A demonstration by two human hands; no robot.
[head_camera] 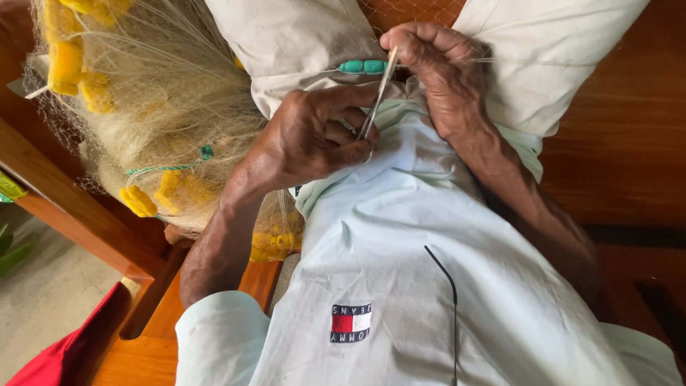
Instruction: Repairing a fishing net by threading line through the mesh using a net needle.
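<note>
A small rectangular label (351, 322) sat low on the pale shirt (400, 236), near its hem: red and white blocks between dark bands.

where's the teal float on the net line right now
In the head view the teal float sits top centre on the person's lap, just left of the right hand and above the left hand, beside the thin metal needle.

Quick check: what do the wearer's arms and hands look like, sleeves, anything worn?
Both hands are bare, no gloves. The left hand has a ring on one of its fingers; the right hand shows no jewellery. Both forearms are uncovered. The pale mint short sleeve ends above the left elbow. A thin black cord runs down the shirt front.
</note>
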